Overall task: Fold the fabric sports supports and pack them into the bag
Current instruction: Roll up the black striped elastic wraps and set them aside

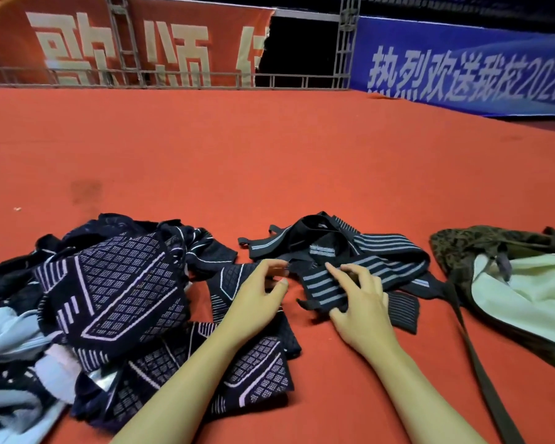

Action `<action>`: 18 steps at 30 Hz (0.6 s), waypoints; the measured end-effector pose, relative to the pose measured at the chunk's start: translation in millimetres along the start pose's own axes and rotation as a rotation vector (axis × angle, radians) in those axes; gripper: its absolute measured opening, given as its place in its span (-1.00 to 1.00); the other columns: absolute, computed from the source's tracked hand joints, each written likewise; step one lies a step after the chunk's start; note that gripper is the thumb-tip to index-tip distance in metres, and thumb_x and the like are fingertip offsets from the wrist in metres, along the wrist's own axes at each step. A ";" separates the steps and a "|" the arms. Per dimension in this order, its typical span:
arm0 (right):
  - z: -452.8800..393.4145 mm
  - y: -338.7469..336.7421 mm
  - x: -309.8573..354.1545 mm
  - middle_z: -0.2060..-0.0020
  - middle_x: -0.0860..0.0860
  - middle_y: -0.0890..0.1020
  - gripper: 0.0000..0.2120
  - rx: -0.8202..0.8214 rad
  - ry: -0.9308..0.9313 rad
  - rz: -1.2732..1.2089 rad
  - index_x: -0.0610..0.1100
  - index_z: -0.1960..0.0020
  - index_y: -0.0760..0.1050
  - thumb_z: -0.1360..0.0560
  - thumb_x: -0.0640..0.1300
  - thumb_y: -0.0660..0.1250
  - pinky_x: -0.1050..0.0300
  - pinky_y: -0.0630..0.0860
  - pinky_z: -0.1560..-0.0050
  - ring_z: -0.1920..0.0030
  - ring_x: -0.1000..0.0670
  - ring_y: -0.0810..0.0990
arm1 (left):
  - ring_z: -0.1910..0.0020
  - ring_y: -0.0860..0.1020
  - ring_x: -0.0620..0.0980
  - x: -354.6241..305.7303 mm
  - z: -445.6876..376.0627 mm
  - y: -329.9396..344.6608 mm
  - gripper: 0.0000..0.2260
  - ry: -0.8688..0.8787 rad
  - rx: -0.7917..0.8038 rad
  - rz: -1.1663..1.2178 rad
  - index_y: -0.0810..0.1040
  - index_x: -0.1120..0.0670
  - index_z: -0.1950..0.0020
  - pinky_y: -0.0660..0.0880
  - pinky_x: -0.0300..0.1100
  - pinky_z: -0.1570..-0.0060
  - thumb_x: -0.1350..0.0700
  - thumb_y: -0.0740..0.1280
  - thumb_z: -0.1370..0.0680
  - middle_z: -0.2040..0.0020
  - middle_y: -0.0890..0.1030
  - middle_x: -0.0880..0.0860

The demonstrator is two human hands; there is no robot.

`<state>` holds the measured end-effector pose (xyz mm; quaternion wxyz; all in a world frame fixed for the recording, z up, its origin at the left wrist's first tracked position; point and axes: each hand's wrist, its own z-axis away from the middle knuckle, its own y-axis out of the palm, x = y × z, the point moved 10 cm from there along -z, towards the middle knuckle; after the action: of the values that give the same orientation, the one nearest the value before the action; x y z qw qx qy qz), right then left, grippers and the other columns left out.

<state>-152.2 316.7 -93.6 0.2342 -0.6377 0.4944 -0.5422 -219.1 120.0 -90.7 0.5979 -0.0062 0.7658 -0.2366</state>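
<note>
A tangle of striped wraps (362, 267), black with pale grey bands, lies on the red mat (269, 161) straight ahead of us, and both hands are on it. Our right hand (359, 299) holds a folded band end, thumb under the near edge and fingers curled over the top. Our left hand (260, 290) sits at the tangle's left edge with fingers curled toward a thin dark strap; whether it actually pinches that strap we cannot tell (the fingertips blur there).

To the left a heap of navy supports (116, 299) with white diamond patterning waits unfolded, some pieces lying under our left forearm, with pale blue cloth (10, 334) at its far left edge. The bag (507, 283), olive outside and pale-lined, lies open on its side at the right, near the wraps, its strap (481, 363) trailing toward us.

The step in hand looks like freeing one wrap from the knot. We judge it best to keep the folded end pinned flat, draw the loose tail out straight rather than tugging the whole tangle, and then fold evenly so the bands stack before anything goes to the bag.
</note>
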 end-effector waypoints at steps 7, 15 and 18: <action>2.6 -54.9 14.7 -0.32 -0.01 0.41 -0.69 -0.475 -0.030 -0.179 0.03 -0.10 0.59 -0.61 0.21 0.20 -0.15 0.30 -0.31 -0.31 -0.15 0.38 | -0.05 0.69 0.03 10.9 -9.1 0.9 -0.77 -0.021 -0.019 0.278 0.52 -0.10 -0.31 0.63 -0.07 -0.10 0.05 0.38 -0.66 -0.17 0.66 -0.05; -51.7 -63.5 77.9 0.26 0.03 0.56 -0.55 -0.021 0.031 -0.642 -0.15 0.22 0.48 -0.68 0.17 0.25 0.00 0.44 0.11 0.25 0.07 0.52 | -0.13 0.69 -0.01 -11.8 3.6 -10.8 -0.66 0.012 0.004 0.455 0.54 -0.14 -0.39 0.65 -0.09 -0.06 -0.14 0.40 -0.62 -0.28 0.64 0.00; -57.0 -36.9 96.3 -0.13 -0.25 0.70 -0.54 0.204 0.103 -1.321 -0.30 -0.16 0.64 -0.64 0.12 0.32 -0.20 0.56 -0.26 -0.19 -0.26 0.68 | -0.20 0.67 0.01 -17.4 6.3 -8.6 -0.52 0.026 0.058 0.501 0.51 -0.20 -0.46 0.66 -0.01 -0.09 -0.24 0.38 -0.54 -0.30 0.62 -0.01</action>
<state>-198.3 259.8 -1.2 -0.1115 -0.7544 -0.0432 -0.6454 -210.7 115.2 -72.7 0.6281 0.2040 0.7438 -0.1028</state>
